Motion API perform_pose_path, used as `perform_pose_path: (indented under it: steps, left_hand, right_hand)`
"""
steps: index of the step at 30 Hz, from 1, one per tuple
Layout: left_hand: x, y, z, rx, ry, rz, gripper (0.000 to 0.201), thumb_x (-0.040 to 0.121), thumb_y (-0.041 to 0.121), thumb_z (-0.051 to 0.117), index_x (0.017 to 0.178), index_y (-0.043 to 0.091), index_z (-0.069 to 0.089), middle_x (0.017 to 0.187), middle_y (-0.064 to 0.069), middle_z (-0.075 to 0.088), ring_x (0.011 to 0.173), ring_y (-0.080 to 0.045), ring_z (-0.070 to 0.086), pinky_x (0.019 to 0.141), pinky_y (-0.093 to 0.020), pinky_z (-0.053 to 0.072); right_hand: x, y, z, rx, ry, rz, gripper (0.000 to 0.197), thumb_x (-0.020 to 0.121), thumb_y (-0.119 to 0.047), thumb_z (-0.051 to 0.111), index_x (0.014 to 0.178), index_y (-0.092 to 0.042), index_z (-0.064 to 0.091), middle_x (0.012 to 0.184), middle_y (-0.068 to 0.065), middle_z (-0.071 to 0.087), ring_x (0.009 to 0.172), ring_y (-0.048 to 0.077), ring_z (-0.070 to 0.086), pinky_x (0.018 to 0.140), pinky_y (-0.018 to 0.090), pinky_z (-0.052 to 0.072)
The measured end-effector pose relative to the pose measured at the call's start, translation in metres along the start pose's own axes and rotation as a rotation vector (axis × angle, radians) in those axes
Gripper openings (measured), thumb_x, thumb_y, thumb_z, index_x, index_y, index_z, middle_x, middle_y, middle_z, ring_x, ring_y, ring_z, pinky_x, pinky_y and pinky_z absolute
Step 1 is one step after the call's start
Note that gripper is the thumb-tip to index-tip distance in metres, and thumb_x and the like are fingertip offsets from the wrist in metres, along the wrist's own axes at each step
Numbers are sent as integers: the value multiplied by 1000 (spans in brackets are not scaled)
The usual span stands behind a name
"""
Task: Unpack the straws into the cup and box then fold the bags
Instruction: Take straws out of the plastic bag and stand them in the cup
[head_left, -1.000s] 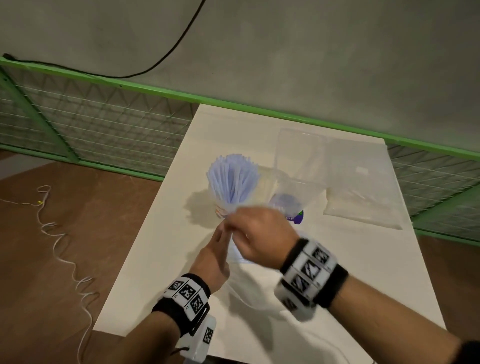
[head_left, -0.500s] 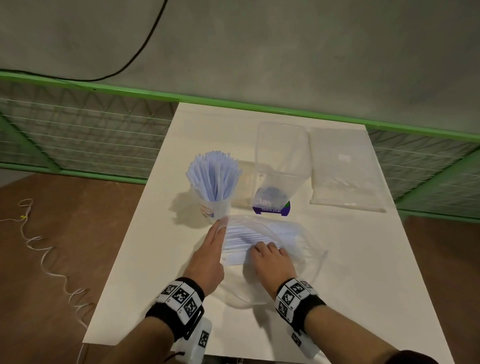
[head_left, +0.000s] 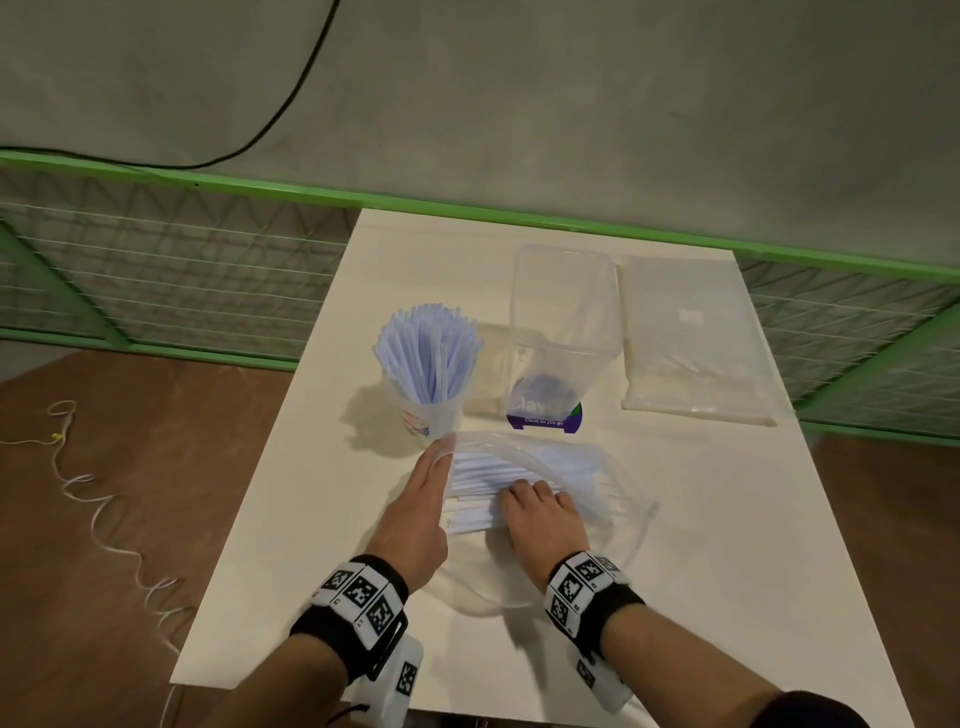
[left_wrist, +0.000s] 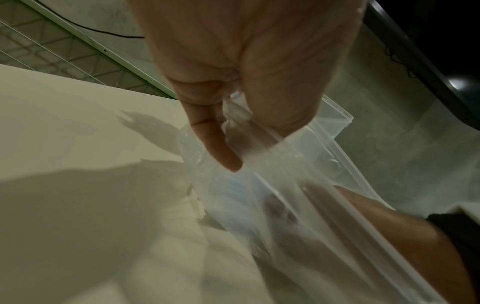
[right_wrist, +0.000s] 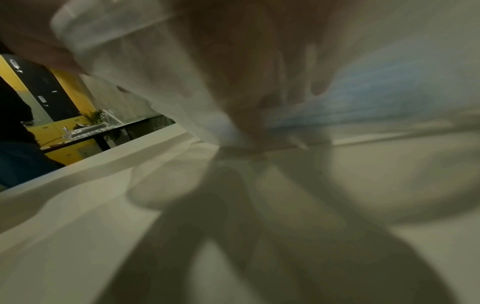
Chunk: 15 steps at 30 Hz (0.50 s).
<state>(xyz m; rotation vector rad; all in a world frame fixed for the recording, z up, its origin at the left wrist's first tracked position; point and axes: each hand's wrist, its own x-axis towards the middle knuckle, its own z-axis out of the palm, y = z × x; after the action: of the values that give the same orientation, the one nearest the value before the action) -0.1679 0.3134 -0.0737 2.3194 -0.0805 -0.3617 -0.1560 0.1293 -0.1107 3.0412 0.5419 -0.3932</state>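
A paper cup full of pale blue straws stands left of a tall clear box with a purple label. In front of them a clear bag with white-wrapped straws lies on the table. My left hand pinches the bag's top edge between thumb and finger, shown close in the left wrist view. My right hand is inside the bag's mouth, fingers curled over the straws. The right wrist view shows those fingers blurred behind plastic.
A flat clear bag lies at the back right of the white table. A pale flat folded sheet sits between cup and box. A green mesh fence borders the table's far side. A white cable trails on the floor at left.
One second ago both hands held the bag up near the cup. The bag now lies on the table and my right hand has gone into its mouth onto the straws.
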Motion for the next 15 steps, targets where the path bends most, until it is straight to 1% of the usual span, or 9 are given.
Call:
perform_pose_path:
  steps: [3,5,8,12,15]
  left_hand:
    - [-1,0,0,5,-1,0,105,73,-23,41,158,30,12,164,21,3,145,-10,31,107,-29,44]
    - [-1,1,-1,9,-6,-8,104,72,-23,40,158,29,12,164,21,2,145,-12,33,105,-30,44]
    - [-2,3,-2,4,-13,-15,106,72,-23,40,158,30,11,164,22,1,142,-13,36,103,-31,46]
    - [-2,2,-3,4,-13,-13,106,71,-23,40,158,31,12,163,23,2,143,-11,35,103,-28,45]
    - [-2,2,-3,7,-11,-10,107,70,-22,41,158,31,12,163,23,2,144,-12,34,102,-28,46]
  right_hand:
    - [3,1,1,-6,-11,16,40,96,-15,45,136,-16,43,139,6,48,128,30,43,104,44,33]
    - [5,0,0,-21,-18,20,39,97,-15,43,135,-16,44,137,6,50,127,31,44,104,44,32]
    - [7,0,-1,-28,-28,19,38,98,-14,39,136,-15,44,139,7,49,128,31,42,104,44,31]
    - [11,-1,-5,-25,-67,31,40,95,-12,41,135,-14,46,142,8,46,130,31,40,106,45,31]
    - [12,-3,-7,-59,-93,31,38,95,-12,41,132,-12,49,139,10,50,128,32,43,107,47,29]
